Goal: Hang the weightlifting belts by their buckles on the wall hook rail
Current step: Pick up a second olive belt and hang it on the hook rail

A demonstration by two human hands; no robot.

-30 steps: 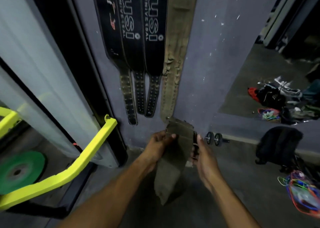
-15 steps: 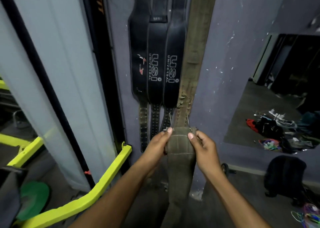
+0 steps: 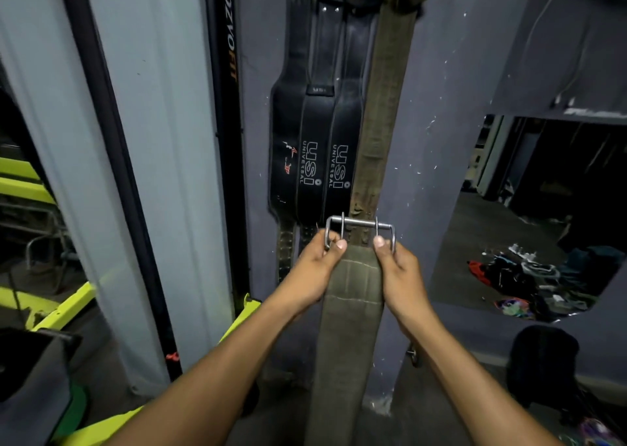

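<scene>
Both hands are raising the olive-green canvas weightlifting belt (image 3: 353,296) higher at centre frame, left hand (image 3: 314,269) and right hand (image 3: 402,274) fingers pinching its silver metal buckle (image 3: 359,225) below black leather belts (image 3: 315,147) hanging on the wall.

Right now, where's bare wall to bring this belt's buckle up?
Bare wall lies right of the hanging olive belt, up to the mirror. Left is crowded: three black belts overlap side by side. Both hands hold the olive belt at its buckle.

Yellow-green frame (image 3: 68,310) at eight o'clock; green weight plate (image 3: 73,411) below it. Clothes pile (image 3: 529,282) at four o'clock; black bag (image 3: 543,360) beneath.
</scene>
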